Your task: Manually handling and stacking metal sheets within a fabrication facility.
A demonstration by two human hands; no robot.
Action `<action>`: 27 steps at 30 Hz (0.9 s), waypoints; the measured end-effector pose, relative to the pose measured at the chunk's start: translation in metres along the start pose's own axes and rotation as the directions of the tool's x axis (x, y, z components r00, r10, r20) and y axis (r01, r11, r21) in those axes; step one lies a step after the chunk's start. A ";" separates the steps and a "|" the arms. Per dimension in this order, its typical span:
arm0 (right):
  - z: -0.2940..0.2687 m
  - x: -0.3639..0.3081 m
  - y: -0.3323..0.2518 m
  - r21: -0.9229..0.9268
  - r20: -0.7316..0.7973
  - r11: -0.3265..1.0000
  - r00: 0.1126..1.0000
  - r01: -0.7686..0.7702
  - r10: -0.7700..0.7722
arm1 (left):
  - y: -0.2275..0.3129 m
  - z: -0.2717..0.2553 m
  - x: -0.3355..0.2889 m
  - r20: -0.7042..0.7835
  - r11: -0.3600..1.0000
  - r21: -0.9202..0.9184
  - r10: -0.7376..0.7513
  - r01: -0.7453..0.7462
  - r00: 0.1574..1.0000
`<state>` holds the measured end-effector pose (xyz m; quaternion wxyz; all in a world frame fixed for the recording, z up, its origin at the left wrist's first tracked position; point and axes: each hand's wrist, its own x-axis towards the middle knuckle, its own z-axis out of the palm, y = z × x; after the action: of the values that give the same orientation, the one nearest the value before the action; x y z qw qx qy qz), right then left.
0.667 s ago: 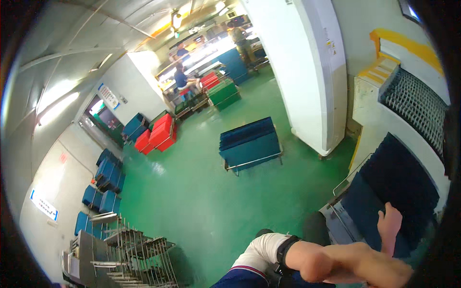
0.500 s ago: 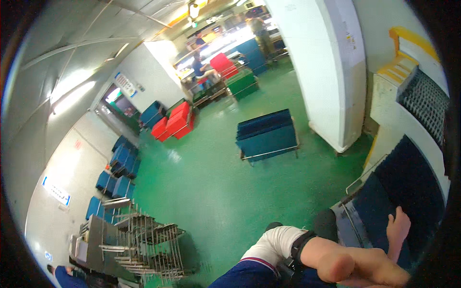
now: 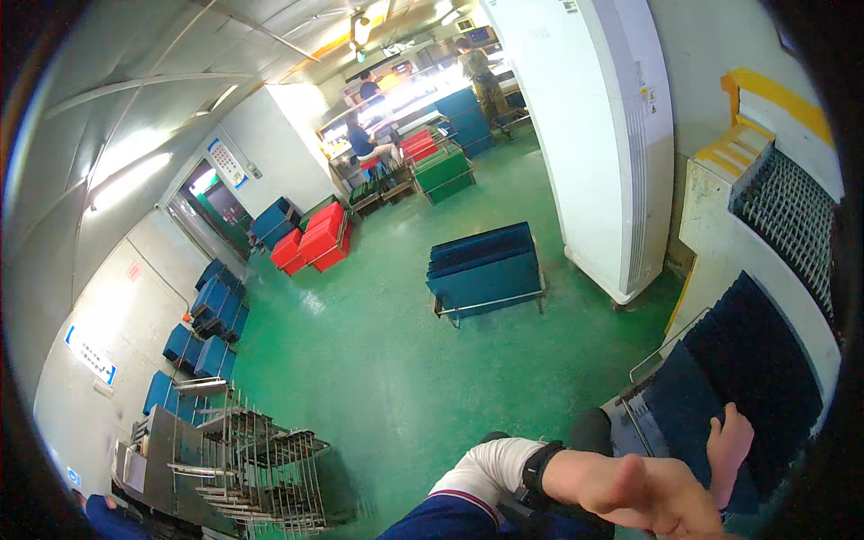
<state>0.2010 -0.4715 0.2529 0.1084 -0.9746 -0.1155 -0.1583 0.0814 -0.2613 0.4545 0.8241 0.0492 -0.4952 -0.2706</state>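
My left hand (image 3: 657, 495) reaches to the right at the lower edge, a dark band around its wrist below a white cuff. Its fingers are curled, and whatever they may hold is hidden. My right hand (image 3: 728, 443) is just beyond it, thumb apart from the upward-pointing fingers, against a blue panel (image 3: 677, 389). That panel leans in a metal wire rack (image 3: 641, 423) at the lower right. Behind it stands a tightly packed row of dark blue panels (image 3: 760, 346).
A machine (image 3: 711, 193) with a dark ridged belt stands at right, beside a tall white cabinet (image 3: 612, 144). One rack of blue panels (image 3: 486, 292) is on the green floor. Empty metal racks (image 3: 261, 468) are at lower left; red panels (image 3: 324, 236) and people are farther off.
The view has shifted, so the floor racks and both hands appear slightly left. My hands keep nearly the same pose. Far off, a raised red panel has come down beside the seated person.
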 end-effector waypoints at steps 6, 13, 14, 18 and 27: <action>-0.001 0.003 -0.004 -0.019 0.068 0.998 0.996 -0.063 0.064 | 0.009 -0.001 0.005 0.109 0.905 0.288 0.295 -0.314 0.949; 0.001 -0.001 -0.002 -0.005 0.086 0.998 0.994 -0.064 0.064 | 0.027 0.001 0.000 0.314 0.810 0.473 0.213 -0.347 0.925; 0.003 -0.002 0.000 -0.004 0.044 0.999 0.998 -0.049 0.049 | 0.030 0.007 -0.001 0.323 0.821 0.490 0.139 -0.292 0.936; 0.003 -0.002 -0.003 -0.001 0.008 1.000 1.000 -0.025 0.025 | 0.028 0.021 -0.004 0.223 0.804 0.482 0.272 -0.349 0.936; -0.004 -0.004 -0.010 0.025 0.015 1.000 1.000 0.019 -0.020 | 0.030 -0.024 -0.074 0.253 0.524 0.851 -0.357 -0.031 0.899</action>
<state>0.1939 -0.4642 0.2569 0.1178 -0.9732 -0.1278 -0.1504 0.0864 -0.2039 0.3945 0.5497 0.4283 -0.7125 -0.0820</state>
